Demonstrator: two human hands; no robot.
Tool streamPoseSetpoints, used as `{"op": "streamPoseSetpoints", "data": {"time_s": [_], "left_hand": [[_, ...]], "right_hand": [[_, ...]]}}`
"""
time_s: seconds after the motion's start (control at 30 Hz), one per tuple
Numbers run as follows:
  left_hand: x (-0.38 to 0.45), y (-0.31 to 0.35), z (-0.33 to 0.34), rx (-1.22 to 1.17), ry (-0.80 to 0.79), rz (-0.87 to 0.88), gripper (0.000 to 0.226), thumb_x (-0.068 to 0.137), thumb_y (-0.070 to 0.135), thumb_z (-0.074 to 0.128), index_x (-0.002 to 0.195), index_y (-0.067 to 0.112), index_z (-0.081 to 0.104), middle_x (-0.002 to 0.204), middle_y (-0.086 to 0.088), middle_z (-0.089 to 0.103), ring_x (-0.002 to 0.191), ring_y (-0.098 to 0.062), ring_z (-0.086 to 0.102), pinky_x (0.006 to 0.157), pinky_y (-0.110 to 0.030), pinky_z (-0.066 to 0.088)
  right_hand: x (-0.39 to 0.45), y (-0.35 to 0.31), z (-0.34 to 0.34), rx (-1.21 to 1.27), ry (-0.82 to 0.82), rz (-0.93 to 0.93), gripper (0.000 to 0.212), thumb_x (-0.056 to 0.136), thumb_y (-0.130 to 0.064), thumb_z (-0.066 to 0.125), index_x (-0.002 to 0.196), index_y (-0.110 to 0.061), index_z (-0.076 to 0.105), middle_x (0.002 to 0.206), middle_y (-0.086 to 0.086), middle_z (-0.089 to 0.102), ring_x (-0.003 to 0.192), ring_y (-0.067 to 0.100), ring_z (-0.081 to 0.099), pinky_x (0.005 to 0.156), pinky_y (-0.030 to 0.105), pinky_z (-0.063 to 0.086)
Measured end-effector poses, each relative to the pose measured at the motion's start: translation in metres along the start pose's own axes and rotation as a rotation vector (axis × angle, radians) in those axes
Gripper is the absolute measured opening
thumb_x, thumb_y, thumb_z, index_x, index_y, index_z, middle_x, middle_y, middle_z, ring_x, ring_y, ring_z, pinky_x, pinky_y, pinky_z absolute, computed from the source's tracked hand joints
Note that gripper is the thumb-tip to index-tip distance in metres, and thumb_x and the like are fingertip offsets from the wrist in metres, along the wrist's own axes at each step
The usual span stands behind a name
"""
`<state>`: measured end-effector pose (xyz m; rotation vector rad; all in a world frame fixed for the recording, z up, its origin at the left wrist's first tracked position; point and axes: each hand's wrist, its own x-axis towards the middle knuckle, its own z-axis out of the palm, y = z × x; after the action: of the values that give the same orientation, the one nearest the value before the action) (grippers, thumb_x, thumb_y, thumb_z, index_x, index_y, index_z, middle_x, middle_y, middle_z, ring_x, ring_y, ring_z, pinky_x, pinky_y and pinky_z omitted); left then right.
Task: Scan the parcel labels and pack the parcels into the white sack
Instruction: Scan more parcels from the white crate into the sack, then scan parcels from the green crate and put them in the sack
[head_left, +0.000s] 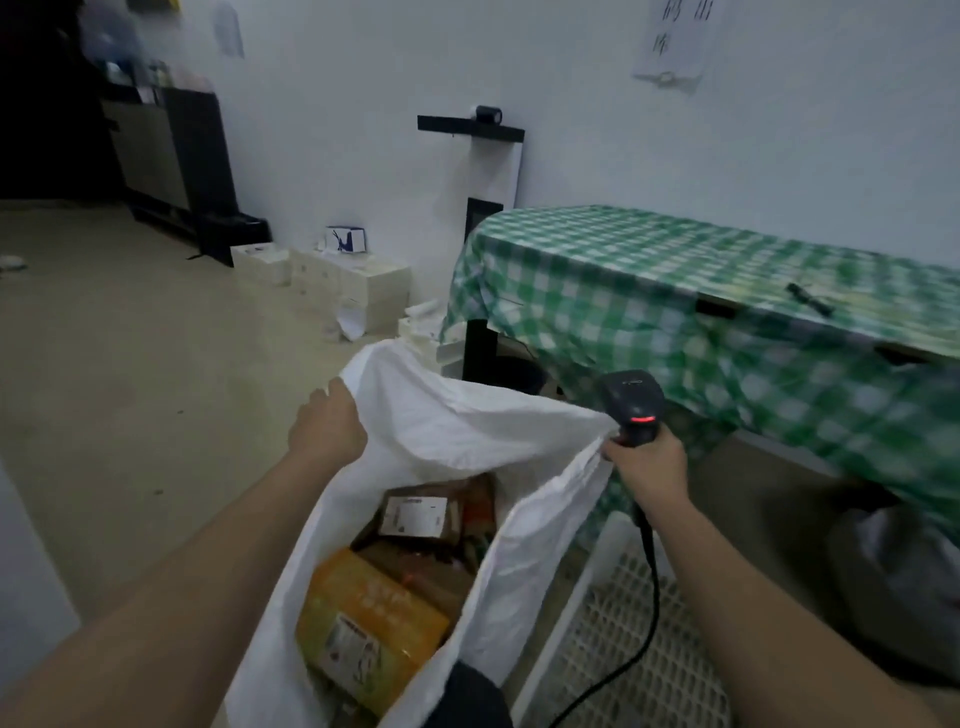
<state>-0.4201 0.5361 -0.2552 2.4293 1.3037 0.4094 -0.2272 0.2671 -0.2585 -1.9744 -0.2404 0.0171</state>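
Floor-side white sack (447, 431) – between hands (gripped)

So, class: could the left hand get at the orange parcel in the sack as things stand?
Probably not yet. The left hand grips the sack rim, so it must let go first. Otherwise the way looks free: the mouth is held open and the orange parcel lies on top, uncovered.

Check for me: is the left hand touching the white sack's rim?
Touching. The head view shows the left hand gripping the rim of the white sack, its fingers curled over the fabric edge with no gap.
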Motion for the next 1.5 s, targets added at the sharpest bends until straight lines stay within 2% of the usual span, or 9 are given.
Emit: {"op": "streamPoseSetpoints", "data": {"time_s": [0.17,0.4,0.57,0.73,0.87,1.03,1.23,1.4,1.5], "left_hand": [[-0.038,0.061,0.011,-0.053,0.085,0.314,0.044,0.093,0.011,0.051,0.136,0.005,0.041,0.140,-0.017,0.042,0.128,-0.034,0.039,0.102,-0.042,0.037],[-0.130,0.164,0.062,-0.219,-0.197,0.655,0.040,0.098,0.018,0.049,0.137,0.013,0.043,0.144,-0.010,0.041,0.122,-0.028,0.048,0.094,-0.039,0.043],[-0.208,0.224,0.110,-0.232,-0.427,0.803,0.043,0.099,0.021,0.049,0.140,0.016,0.039,0.142,-0.010,0.041,0.118,-0.029,0.051,0.094,-0.042,0.045],[-0.280,0.266,0.164,-0.204,-0.594,0.939,0.042,0.098,0.020,0.049,0.139,0.019,0.040,0.140,-0.010,0.043,0.112,-0.030,0.054,0.086,-0.039,0.047],[-0.326,0.297,0.212,-0.211,-0.752,0.917,0.040,0.098,0.024,0.050,0.137,0.018,0.044,0.128,-0.011,0.056,0.103,-0.031,0.060,0.073,-0.031,0.044],[-0.364,0.358,0.282,-0.243,-0.900,0.874,0.039,0.098,0.028,0.051,0.135,0.017,0.048,0.128,-0.004,0.057,0.109,-0.023,0.057,0.085,-0.030,0.047],[-0.396,0.423,0.349,-0.329,-0.970,0.768,0.043,0.098,0.034,0.050,0.137,0.016,0.046,0.137,-0.003,0.053,0.125,-0.023,0.049,0.103,-0.037,0.040],[-0.409,0.441,0.379,-0.432,-1.100,0.592,0.045,0.099,0.047,0.042,0.134,0.018,0.045,0.130,0.000,0.056,0.117,-0.021,0.053,0.094,-0.037,0.044],[-0.409,0.438,0.370,-0.619,-1.126,0.440,0.045,0.096,0.054,0.042,0.136,0.033,0.037,0.130,0.010,0.052,0.113,-0.013,0.051,0.096,-0.036,0.043]], "right_hand": [[-0.029,0.023,-0.048,-0.014,-0.007,0.039,0.015,0.074,-0.009,0.074,0.083,-0.013,0.063,0.083,0.011,0.068,0.078,0.026,0.064,0.067,0.031,0.047],[-0.086,0.060,-0.141,-0.031,0.118,0.105,0.009,0.078,-0.009,0.068,0.077,-0.016,0.062,0.069,0.005,0.070,0.067,0.022,0.070,0.067,0.036,0.053],[-0.139,0.112,-0.222,-0.046,0.218,0.279,0.005,0.081,-0.004,0.061,0.085,-0.002,0.064,0.070,0.012,0.068,0.042,0.010,0.062,0.046,0.024,0.045],[-0.179,0.187,-0.287,-0.075,0.366,0.466,0.013,0.073,-0.019,0.068,0.081,-0.008,0.065,0.075,0.015,0.072,0.070,0.033,0.069,0.065,0.047,0.056],[-0.189,0.246,-0.318,-0.029,0.480,0.571,0.014,0.071,-0.022,0.066,0.083,-0.016,0.062,0.083,0.014,0.071,0.081,0.036,0.068,0.077,0.053,0.057],[-0.156,0.287,-0.355,0.026,0.566,0.588,0.014,0.085,-0.011,0.064,0.077,-0.015,0.053,0.072,0.009,0.058,0.070,0.027,0.053,0.059,0.032,0.037],[-0.097,0.331,-0.388,0.085,0.658,0.545,0.007,0.088,-0.014,0.063,0.086,-0.015,0.056,0.077,0.005,0.060,0.077,0.023,0.055,0.073,0.035,0.042],[-0.082,0.355,-0.392,0.105,0.656,0.570,0.005,0.089,-0.015,0.062,0.092,-0.016,0.057,0.074,-0.005,0.056,0.066,0.006,0.048,0.059,0.029,0.037],[-0.083,0.351,-0.392,0.160,0.684,0.515,0.010,0.088,-0.014,0.062,0.084,-0.020,0.055,0.073,-0.003,0.057,0.065,0.010,0.048,0.058,0.025,0.037]]}}
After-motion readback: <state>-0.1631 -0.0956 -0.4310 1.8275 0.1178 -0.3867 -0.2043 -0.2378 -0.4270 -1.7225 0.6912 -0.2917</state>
